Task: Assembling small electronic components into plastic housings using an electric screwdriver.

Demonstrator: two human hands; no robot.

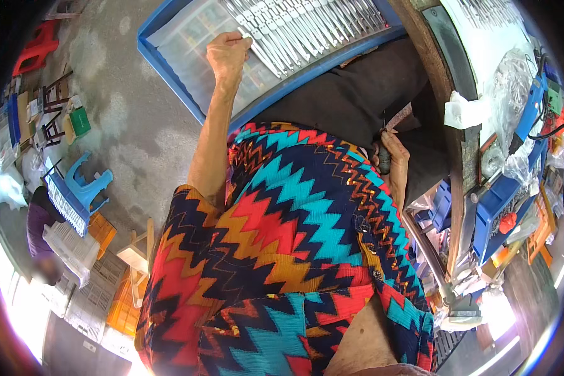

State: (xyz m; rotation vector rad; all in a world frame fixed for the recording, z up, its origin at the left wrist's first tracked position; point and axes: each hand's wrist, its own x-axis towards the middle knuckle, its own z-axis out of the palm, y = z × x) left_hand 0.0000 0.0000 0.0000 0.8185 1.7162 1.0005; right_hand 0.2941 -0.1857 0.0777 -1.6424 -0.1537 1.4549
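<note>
At the upper middle, my left hand (227,57) is closed in a pinch at the near-left end of a row of long slim silver metal pieces (307,31). Its fingertips are on the upper end of the leftmost metal piece (261,55). The row lies on a translucent plastic sheet (188,47) inside a blue tray (180,88), which rests by my dark-trousered leg. Lower and to the right, beside my thigh, my right hand (396,160) wraps round a tool with a dark rounded handle (384,160) and a thin shaft pointing up; its exact kind is unclear.
A wooden-edged workbench (460,150) runs along my right, with more silver pieces, plastic bags (511,81) and a blue bin (498,213). On the left stand a blue stool (88,182), a red stool (36,50) and a wooden stool (141,254). Another person (41,232) is at far left.
</note>
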